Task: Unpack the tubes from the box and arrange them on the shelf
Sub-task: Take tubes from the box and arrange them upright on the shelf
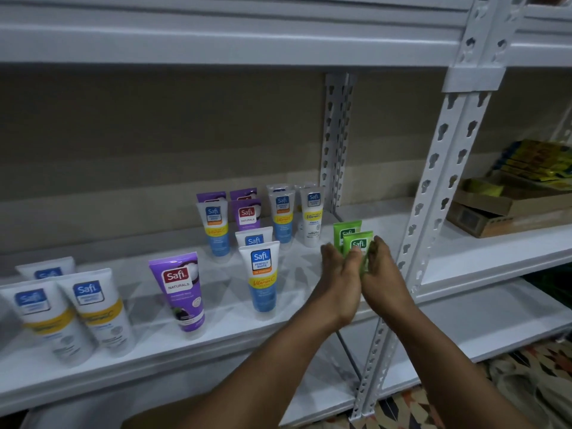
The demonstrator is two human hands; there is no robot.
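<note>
Both my hands meet around a green tube [358,245] standing on the white shelf [235,332] near its right post. My left hand [339,286] presses its left side and my right hand [387,281] its right side, fingers nearly straight. A second green tube [346,229] stands just behind it. To the left stand several white-and-blue tubes [262,277] and purple tubes [181,292], cap down in loose rows. The lower half of the held tube is hidden by my hands.
A perforated white upright post [430,193] stands just right of my hands. Beyond it, the neighbouring shelf bay holds an open cardboard box [507,218] with yellow packets. A patterned floor shows at the bottom right. An upper shelf runs overhead.
</note>
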